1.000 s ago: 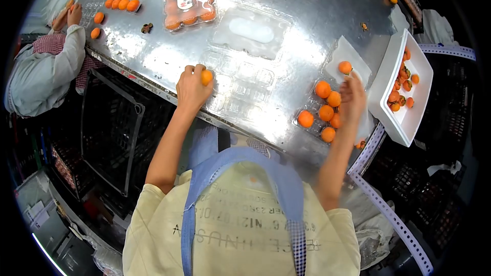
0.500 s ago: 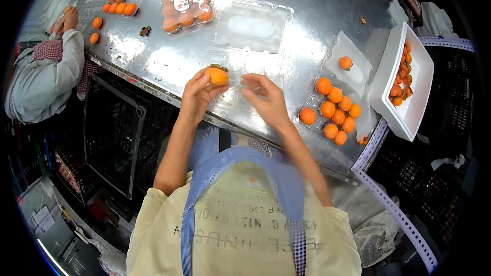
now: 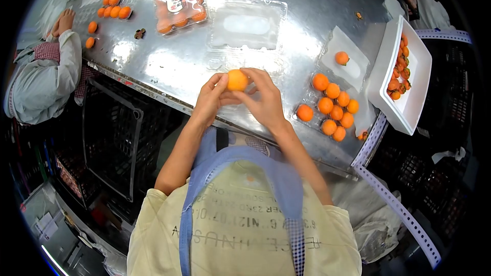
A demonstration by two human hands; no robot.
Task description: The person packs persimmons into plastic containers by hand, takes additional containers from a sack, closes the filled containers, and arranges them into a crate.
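Note:
Between my two hands, above the near edge of the metal table, is an orange persimmon [image 3: 237, 80]. My left hand [image 3: 208, 98] pinches its left side. The fingers of my right hand [image 3: 265, 97] close on its right side. Its leafy cap does not show from here. Just beyond lies an open transparent plastic clamshell box [image 3: 247, 26]. To the right, several persimmons [image 3: 332, 91] sit in a transparent tray, and a single persimmon [image 3: 341, 58] rests on a white-padded plastic sheet [image 3: 358, 61].
A filled, labelled persimmon pack [image 3: 180, 2] lies at the back left of the metal table [image 3: 153, 66]. A white bin [image 3: 420, 87] with small persimmons stands at the right edge. At far left is a co-worker [image 3: 46, 76] near other persimmons. Black crates [image 3: 115, 138] are below the table.
My left hand has brought the persimmon a little to the right and turned it, so its cap is out of sight. My right hand, apart from it before, now grips it too.

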